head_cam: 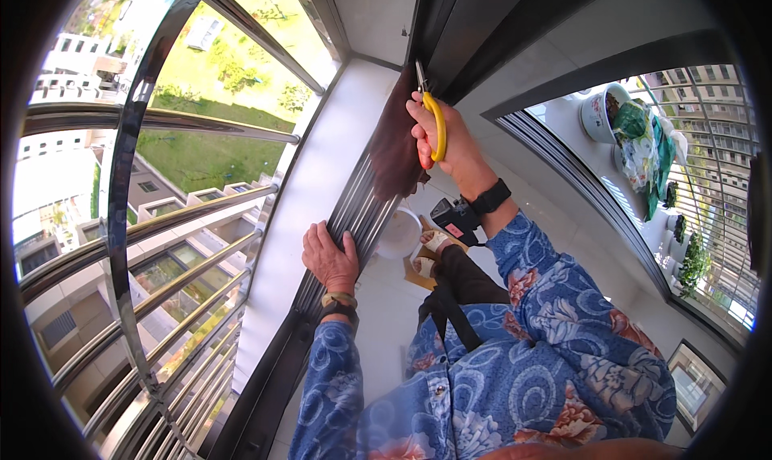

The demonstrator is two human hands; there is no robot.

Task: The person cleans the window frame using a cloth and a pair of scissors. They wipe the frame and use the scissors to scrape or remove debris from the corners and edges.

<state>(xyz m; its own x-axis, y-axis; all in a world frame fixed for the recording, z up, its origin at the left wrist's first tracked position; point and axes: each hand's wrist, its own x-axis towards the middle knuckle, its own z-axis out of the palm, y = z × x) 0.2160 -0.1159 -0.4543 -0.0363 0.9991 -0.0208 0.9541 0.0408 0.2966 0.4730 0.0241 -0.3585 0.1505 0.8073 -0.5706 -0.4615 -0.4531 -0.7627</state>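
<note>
My right hand (443,131) grips a pair of scissors (435,125) with yellow and orange-red handles, the blades pointing to the top of the view along the window frame. Beside and under that hand, a dark brown cloth (392,146) lies over the metal window track (365,209); whether the blades touch it I cannot tell. My left hand (332,258) rests on the track and its edge below the cloth, fingers apart, holding nothing. Both wrists wear dark bands.
A white sill (301,188) and metal railing bars (199,216) lie to the left, high above a lawn. Below are a white bucket (399,234) and my sandalled feet. Beyond the right window stand a white pot (597,115), plastic bags (639,146) and plants (693,264).
</note>
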